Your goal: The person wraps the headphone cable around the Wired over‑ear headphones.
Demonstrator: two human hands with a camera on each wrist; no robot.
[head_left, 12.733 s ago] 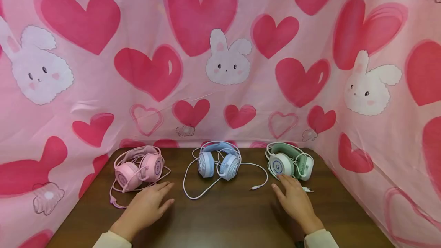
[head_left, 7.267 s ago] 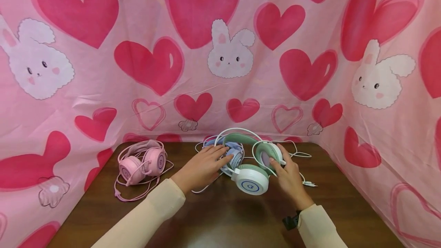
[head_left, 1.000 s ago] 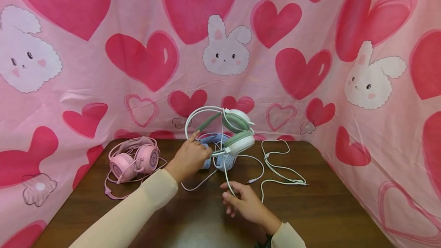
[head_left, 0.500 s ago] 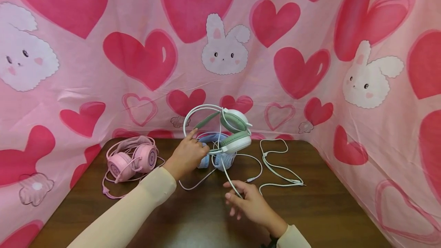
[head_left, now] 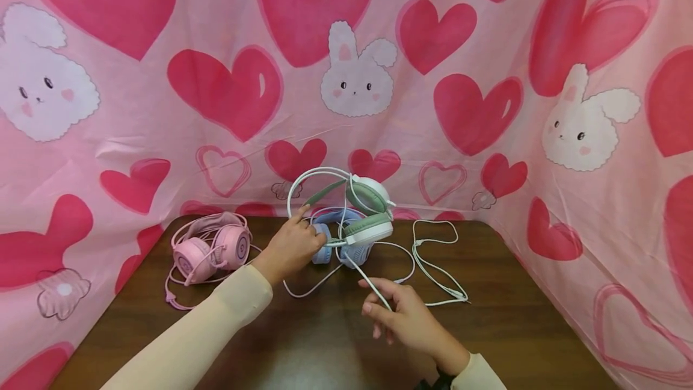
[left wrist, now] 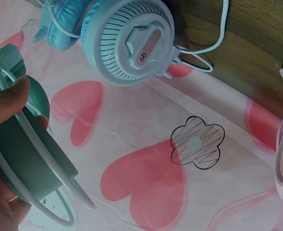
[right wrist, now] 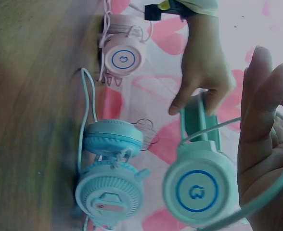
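Note:
In the head view my left hand (head_left: 292,248) grips the headband of the white and green headphones (head_left: 370,232), raised above the table with their earcups toward the right. The left wrist view shows thumb and fingers around the green headband (left wrist: 33,154). A white cable (head_left: 373,289) hangs from the lower earcup to my right hand (head_left: 408,321), which holds it between thumb and fingers. Behind the raised pair, partly hidden, the blue headphones (head_left: 354,254) stand on the table. One white-and-green earcup (right wrist: 197,192) shows its round blue logo in the right wrist view.
Pink headphones (head_left: 235,245) with a coiled cable lie at the back left of the dark wooden table (head_left: 303,342). The loose white cable end (head_left: 444,287) spreads over the table's right side. A pink heart-print cloth (head_left: 411,107) walls the back and sides.
The green headphones were lifted from the back right, held by both hands, then by the left alone. The right hand moved to their cable and lately shifted slightly right, drawing the loose end along.

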